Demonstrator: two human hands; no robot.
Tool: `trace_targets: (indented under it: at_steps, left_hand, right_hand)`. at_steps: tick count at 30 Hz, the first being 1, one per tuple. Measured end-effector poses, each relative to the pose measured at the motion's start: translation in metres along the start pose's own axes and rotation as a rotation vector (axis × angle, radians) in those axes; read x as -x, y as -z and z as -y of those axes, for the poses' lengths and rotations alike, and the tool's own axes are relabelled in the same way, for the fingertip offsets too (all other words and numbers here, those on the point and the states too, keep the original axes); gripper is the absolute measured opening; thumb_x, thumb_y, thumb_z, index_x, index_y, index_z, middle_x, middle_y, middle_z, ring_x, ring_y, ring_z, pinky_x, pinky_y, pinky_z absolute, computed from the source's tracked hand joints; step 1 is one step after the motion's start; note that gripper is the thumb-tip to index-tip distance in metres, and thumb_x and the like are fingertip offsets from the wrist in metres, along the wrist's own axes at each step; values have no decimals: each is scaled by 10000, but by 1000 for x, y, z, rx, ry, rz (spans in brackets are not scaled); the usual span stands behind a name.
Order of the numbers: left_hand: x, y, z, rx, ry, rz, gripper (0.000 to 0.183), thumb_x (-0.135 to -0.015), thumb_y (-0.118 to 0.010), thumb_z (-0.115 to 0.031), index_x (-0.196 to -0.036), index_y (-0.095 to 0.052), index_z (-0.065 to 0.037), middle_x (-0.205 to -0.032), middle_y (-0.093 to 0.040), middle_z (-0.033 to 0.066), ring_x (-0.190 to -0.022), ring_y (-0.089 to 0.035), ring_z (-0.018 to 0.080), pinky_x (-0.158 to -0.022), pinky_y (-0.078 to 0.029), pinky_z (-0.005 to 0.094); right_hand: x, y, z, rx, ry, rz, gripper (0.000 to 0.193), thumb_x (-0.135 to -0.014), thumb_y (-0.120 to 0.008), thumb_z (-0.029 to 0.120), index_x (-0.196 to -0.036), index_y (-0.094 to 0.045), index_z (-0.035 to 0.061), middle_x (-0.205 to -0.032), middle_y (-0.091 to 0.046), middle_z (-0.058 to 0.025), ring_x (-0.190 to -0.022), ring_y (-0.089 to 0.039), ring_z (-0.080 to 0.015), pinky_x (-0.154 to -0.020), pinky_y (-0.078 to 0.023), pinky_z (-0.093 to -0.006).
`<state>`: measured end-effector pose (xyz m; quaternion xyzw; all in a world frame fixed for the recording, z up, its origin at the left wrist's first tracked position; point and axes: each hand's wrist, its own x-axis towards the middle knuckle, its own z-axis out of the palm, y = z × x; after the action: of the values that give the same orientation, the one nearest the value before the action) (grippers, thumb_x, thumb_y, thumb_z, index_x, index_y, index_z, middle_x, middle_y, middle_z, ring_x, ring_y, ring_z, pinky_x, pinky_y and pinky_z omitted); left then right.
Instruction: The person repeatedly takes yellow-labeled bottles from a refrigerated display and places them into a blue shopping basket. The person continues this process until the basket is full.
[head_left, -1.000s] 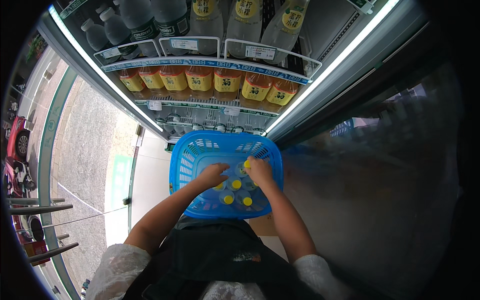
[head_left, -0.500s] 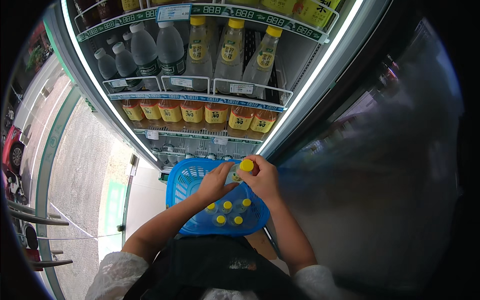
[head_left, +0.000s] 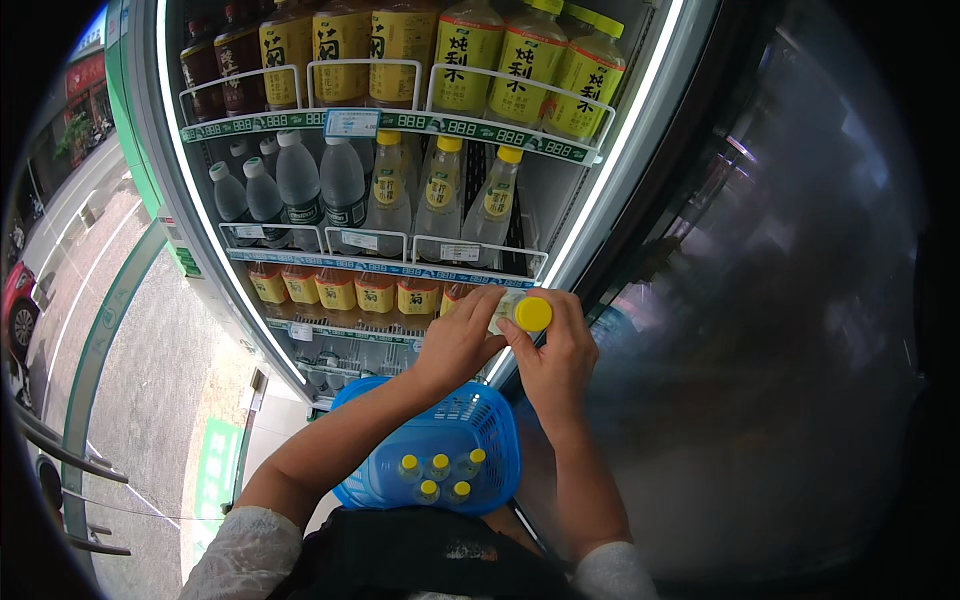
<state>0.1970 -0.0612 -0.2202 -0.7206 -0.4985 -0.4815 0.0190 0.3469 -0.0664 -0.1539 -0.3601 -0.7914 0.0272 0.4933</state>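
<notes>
Both my hands are raised in front of the fridge shelves, with one clear drink bottle (head_left: 533, 314) between them, its yellow cap tilted toward me. My right hand (head_left: 558, 365) wraps the bottle near its cap, the thumb just below it. My left hand (head_left: 458, 340) presses its fingers along the other side of the bottle. Much of the bottle body is hidden by my fingers and the cap. Below my forearms is a blue plastic basket (head_left: 510, 440), holding several upright bottles (head_left: 438, 467) with yellow caps.
An open display fridge stands ahead, with wire shelf guards (head_left: 475, 248). Several lemon-drink bottles (head_left: 438, 195) and white-capped water bottles (head_left: 298, 180) fill the middle shelf. Larger yellow-labelled bottles (head_left: 525, 60) stand above. The dark fridge door (head_left: 740, 380) is at right; a street (head_left: 130, 330) shows at left.
My hands have lifted the bottle upward and slightly right, away from the basket. The view has tilted up, so more of the upper shelf shows.
</notes>
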Motion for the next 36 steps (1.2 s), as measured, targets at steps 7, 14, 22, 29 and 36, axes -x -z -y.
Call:
trace_targets:
  at_steps: [7, 14, 22, 29, 36]
  left_hand:
    - [-113, 9, 12, -85, -84, -41, 542, -828, -693, -103, -1329, -497, -38, -1243, -596, 170, -1129, -589, 380, -926, -512, 434]
    - [-108, -5, 48, -370, -10, 142, 444, -793, -658, -35, -1231, -585, -50, -1082, -634, 169, -930, -631, 380, -827, -533, 443]
    - [-102, -18, 52, -499, 23, 188, 451, -799, -601, -26, -1248, -583, -56, -1068, -604, 189, -879, -651, 370, -767, -557, 451]
    - [-116, -25, 54, -461, 151, 253, 465, -816, -602, -22, -1280, -564, -26, -1129, -581, 207, -940, -645, 387, -817, -547, 467]
    - [-4, 36, 54, -38, 52, 283, 504, -841, -686, -92, -1319, -545, -19, -1151, -603, 190, -1055, -613, 377, -891, -507, 450]
  right_hand:
    - [-85, -7, -30, 36, 170, -192, 379, -834, -783, 159, -1130, -582, 34, -1091, -650, -132, -967, -685, -332, -793, -563, -396]
    - [-115, -45, -60, 29, -42, -118, 376, -854, -749, 176, -1136, -569, 4, -1049, -670, -179, -927, -672, -404, -757, -549, -444]
    - [-154, -68, -90, 89, -332, -67, 388, -876, -721, 254, -1116, -542, 8, -964, -703, -239, -930, -665, -458, -790, -528, -500]
    - [-167, -79, -102, 128, -425, -18, 554, -878, -718, 248, -1283, -449, -19, -1086, -675, -274, -996, -644, -495, -835, -530, -517]
    - [-6, -78, -68, 13, 109, -18, 559, -916, -669, 133, -1398, -424, -11, -1222, -601, -217, -1138, -588, -410, -961, -491, -470]
